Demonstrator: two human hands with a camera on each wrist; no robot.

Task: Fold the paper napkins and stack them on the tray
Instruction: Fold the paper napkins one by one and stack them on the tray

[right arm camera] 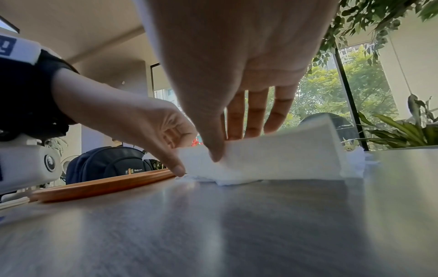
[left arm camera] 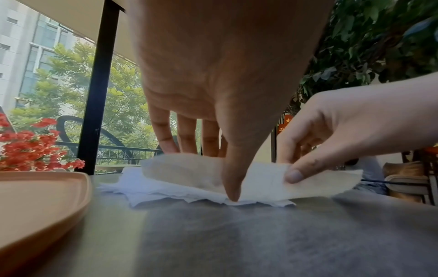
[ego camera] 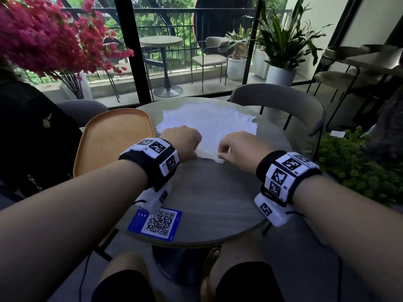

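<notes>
Napkins [ego camera: 209, 125] are spread in a loose pile just right of the orange tray [ego camera: 113, 140]. The top sheet's near edge [left arm camera: 260, 180] is pinched by the left hand [ego camera: 182, 144] and right hand [ego camera: 239, 149], lifted slightly.

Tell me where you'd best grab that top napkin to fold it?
At its near edge, coming from the sitter's side. The top napkin lies flat on the pile, and that edge is already lifted, pinched by the left hand and right hand.
</notes>
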